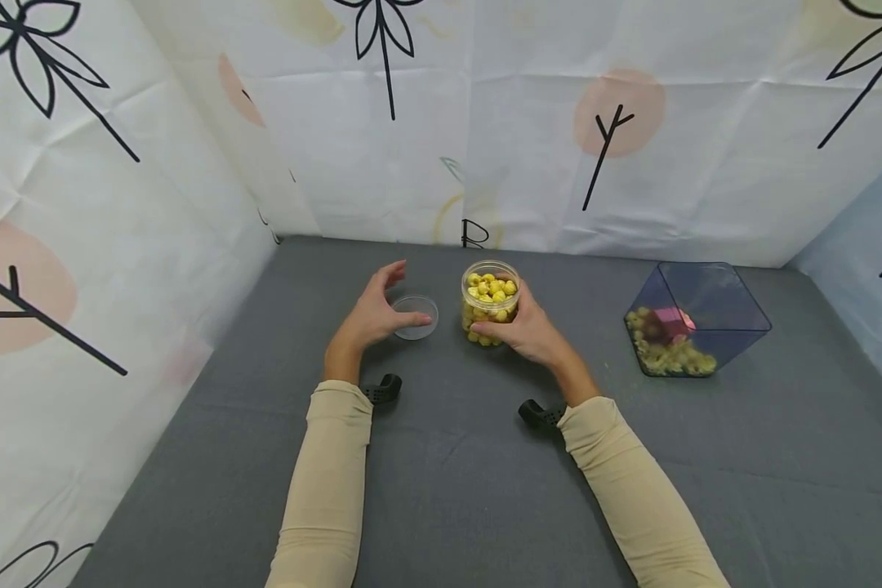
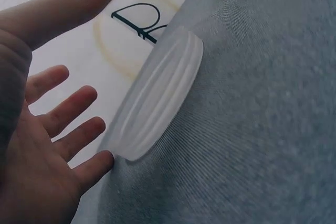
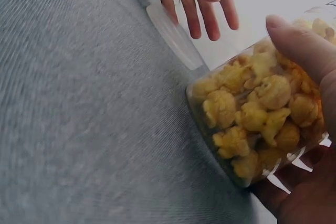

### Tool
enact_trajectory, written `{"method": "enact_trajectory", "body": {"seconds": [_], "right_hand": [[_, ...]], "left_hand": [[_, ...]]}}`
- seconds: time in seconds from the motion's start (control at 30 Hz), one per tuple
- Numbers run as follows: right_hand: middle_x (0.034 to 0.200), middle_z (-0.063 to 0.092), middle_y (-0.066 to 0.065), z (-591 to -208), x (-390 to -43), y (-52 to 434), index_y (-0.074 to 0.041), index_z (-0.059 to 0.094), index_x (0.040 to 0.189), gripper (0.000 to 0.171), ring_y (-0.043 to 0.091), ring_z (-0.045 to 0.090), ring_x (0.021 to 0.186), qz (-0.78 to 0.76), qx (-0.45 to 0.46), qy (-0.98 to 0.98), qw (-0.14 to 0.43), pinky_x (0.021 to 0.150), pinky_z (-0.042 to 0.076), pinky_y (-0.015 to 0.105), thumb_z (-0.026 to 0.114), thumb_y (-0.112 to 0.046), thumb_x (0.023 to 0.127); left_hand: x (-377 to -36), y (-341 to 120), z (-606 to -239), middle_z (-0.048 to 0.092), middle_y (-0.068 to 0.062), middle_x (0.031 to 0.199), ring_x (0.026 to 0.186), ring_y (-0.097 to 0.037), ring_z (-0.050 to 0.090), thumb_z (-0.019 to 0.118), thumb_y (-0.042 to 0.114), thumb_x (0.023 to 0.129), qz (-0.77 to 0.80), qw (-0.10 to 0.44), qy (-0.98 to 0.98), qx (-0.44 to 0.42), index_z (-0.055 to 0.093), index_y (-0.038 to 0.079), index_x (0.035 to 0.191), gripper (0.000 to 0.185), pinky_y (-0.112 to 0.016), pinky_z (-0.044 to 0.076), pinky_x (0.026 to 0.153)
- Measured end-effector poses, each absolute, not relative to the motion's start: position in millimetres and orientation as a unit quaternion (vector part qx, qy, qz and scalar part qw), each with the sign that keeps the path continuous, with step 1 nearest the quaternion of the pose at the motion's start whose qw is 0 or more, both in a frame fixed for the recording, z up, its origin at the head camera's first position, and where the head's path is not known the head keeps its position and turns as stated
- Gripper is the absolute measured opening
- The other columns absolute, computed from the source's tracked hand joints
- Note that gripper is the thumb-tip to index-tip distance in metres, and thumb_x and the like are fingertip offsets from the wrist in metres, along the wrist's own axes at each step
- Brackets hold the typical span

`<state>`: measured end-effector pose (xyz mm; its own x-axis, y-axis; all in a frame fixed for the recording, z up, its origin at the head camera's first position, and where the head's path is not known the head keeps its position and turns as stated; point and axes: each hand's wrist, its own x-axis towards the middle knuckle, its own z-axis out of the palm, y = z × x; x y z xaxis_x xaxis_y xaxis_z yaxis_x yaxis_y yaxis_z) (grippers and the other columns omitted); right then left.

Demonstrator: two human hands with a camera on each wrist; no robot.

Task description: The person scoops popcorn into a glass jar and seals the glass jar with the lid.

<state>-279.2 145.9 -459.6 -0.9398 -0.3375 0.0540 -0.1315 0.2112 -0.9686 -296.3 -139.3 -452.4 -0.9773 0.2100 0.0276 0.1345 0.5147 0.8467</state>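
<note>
Grey cloth tabletop (image 1: 441, 490). Your right hand (image 1: 532, 331) grips open popcorn jar (image 1: 490, 300), rigid, light, slick; hold mid-wall. Left hand (image 1: 373, 314) spread, empty, beside lid (image 1: 416, 317) at jar's 9 o'clock.

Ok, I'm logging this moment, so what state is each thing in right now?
Jar: upright, lid off, full of yellow popcorn, gripped by right hand.
Lid: flat on the grey table, beside the jar.
Left hand: fingers spread, at the lid.
Blue box: tipped, open, holding popcorn and a pink thing.
</note>
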Motion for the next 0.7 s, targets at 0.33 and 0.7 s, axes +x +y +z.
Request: {"method": "enact_trajectory", "body": {"seconds": [0.33, 0.7], "right_hand": [[0.151, 0.044, 0.016, -463, -278, 147, -0.016, 0.021, 0.157, 0.091, 0.031, 0.048, 0.139, -0.610, -0.150, 0.773, 0.088, 0.112, 0.043, 0.050, 0.081, -0.016, 0.089], [0.150, 0.045, 0.017, -467, -279, 147, -0.016, 0.021, 0.157, 0.090, 0.033, 0.047, 0.139, -0.603, -0.148, 0.780, 0.082, 0.114, 0.040, 0.051, 0.081, -0.018, 0.089]], "left_hand": [[-302, -142, -464, 0.033, -0.009, 0.164, 0.154, -0.032, 0.028, 0.093, 0.028, 0.075, 0.468, 0.073, 0.875, 0.099, 0.011, 0.024, 0.165, 0.122, -0.058, 0.031, 0.121], [-300, -138, -465, 0.040, -0.008, 0.159, 0.151, -0.034, 0.026, 0.094, 0.029, 0.073, 0.405, 0.079, 0.903, 0.118, 0.011, 0.025, 0.165, 0.124, -0.061, 0.032, 0.118]]}}
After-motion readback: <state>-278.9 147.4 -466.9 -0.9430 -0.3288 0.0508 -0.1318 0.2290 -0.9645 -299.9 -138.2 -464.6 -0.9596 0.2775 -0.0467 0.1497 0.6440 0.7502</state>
